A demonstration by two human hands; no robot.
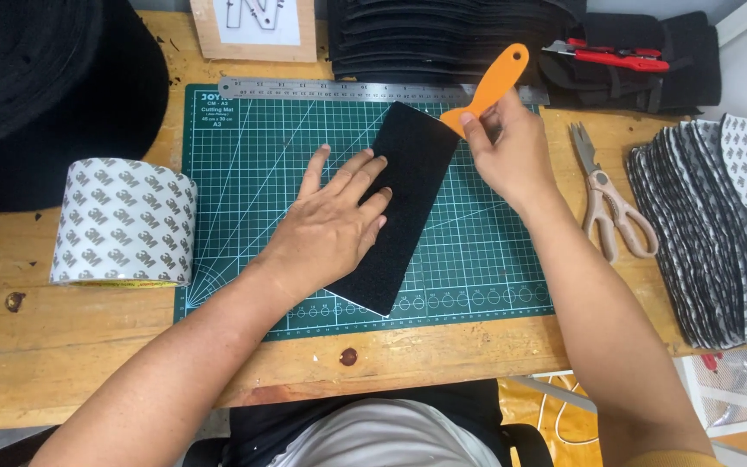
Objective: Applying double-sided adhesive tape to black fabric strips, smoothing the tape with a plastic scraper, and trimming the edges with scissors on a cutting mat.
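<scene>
1. Our left hand lies flat, fingers spread, pressing the black rectangular fabric strip onto the green gridded cutting mat.
2. Our right hand pinches the orange plastic scraper at the strip's top corner.
3. Beige-handled scissors lie just right of the mat.

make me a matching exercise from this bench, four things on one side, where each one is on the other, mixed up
Things
1. black strip
2. orange scraper
3. scissors
4. tape roll

Places
A. on the bare wood left of the green mat
B. in the right hand
C. under the left hand
D. on the wood right of the mat

Pairs: 1-C, 2-B, 3-D, 4-A
</scene>
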